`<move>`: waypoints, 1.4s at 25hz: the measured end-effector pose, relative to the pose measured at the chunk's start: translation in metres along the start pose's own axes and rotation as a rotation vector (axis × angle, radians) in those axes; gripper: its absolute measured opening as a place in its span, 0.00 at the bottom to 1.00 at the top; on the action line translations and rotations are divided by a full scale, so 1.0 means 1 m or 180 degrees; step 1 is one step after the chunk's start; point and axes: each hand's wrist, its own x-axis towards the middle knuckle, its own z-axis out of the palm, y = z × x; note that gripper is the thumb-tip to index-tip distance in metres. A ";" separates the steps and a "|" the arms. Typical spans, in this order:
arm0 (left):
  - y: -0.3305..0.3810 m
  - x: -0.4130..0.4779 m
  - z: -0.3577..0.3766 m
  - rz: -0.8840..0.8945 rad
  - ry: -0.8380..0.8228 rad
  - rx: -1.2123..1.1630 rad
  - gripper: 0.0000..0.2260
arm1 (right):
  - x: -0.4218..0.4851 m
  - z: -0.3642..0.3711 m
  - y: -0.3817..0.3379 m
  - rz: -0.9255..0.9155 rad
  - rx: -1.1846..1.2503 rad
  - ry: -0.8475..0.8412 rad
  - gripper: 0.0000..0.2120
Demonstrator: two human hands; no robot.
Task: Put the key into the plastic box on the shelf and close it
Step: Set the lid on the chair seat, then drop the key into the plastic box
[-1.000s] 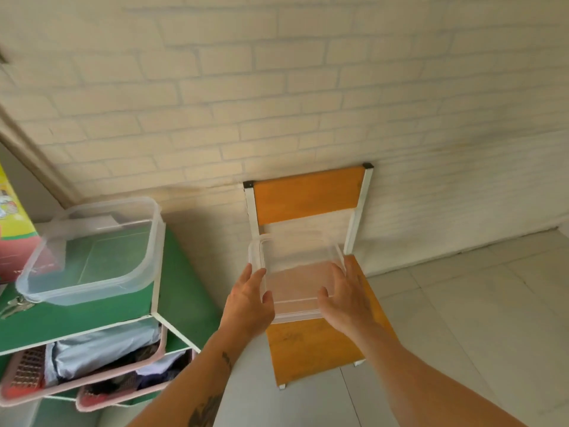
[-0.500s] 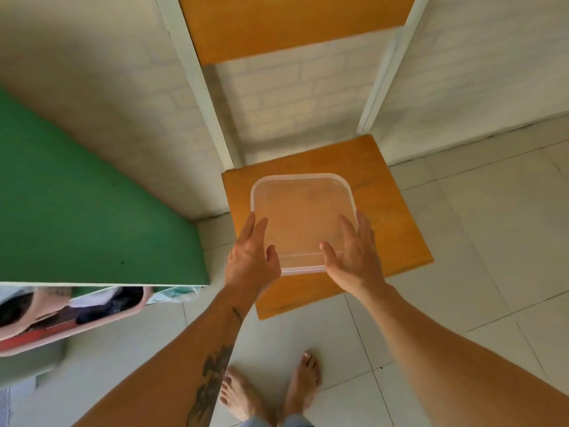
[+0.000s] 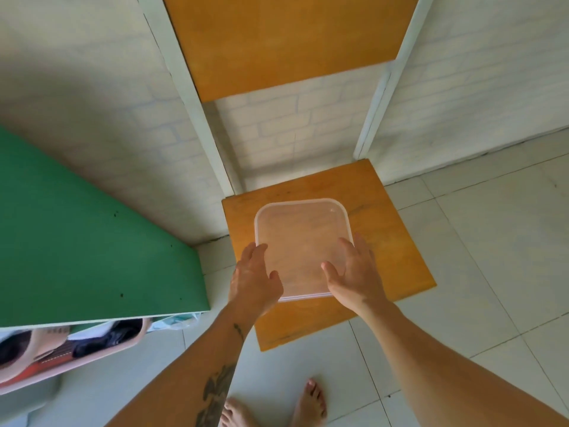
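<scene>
1. We have lowered the clear lid [image 3: 300, 241] onto the chair seat [image 3: 394, 241]; a second ago it was held up.
2. Left hand [image 3: 254, 280] and right hand [image 3: 351, 271] rest spread at its near corners, grip loosening.
3. Plastic box and key are out of view; the green shelf [image 3: 92, 241] sits left.

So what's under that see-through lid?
The orange chair seat shows through the lid. Both hands cover its near corners, hiding what is beneath them.

Plastic lid [image 3: 303, 241] on chair seat [image 3: 388, 241], both hands at its near corners; shelf unit [image 3: 92, 235] left of chair; wall [image 3: 101, 97] behind.
</scene>
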 end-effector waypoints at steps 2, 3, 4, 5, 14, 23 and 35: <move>0.016 -0.015 -0.030 -0.0090 0.0053 -0.0222 0.23 | -0.009 -0.028 -0.025 -0.0144 0.0116 -0.0005 0.30; 0.024 -0.025 -0.048 -0.0108 0.0079 -0.0333 0.21 | -0.016 -0.043 -0.039 -0.0211 0.0154 -0.0012 0.29; 0.031 -0.036 -0.066 -0.0118 0.0094 -0.0441 0.21 | -0.023 -0.059 -0.054 -0.0274 0.0185 0.0001 0.28; 0.039 -0.050 -0.084 -0.0100 0.0090 -0.0523 0.20 | -0.032 -0.076 -0.070 -0.0340 0.0212 0.0001 0.27; 0.079 -0.170 -0.244 0.0413 0.0737 -0.0905 0.14 | -0.122 -0.202 -0.204 -0.1147 0.0296 -0.0069 0.26; 0.052 -0.230 -0.336 0.0628 0.1541 -0.0807 0.13 | -0.160 -0.235 -0.322 -0.1974 0.0313 0.0050 0.21; -0.132 -0.241 -0.452 0.0801 0.2198 -0.0948 0.15 | -0.219 -0.120 -0.473 -0.2278 -0.0118 -0.0049 0.27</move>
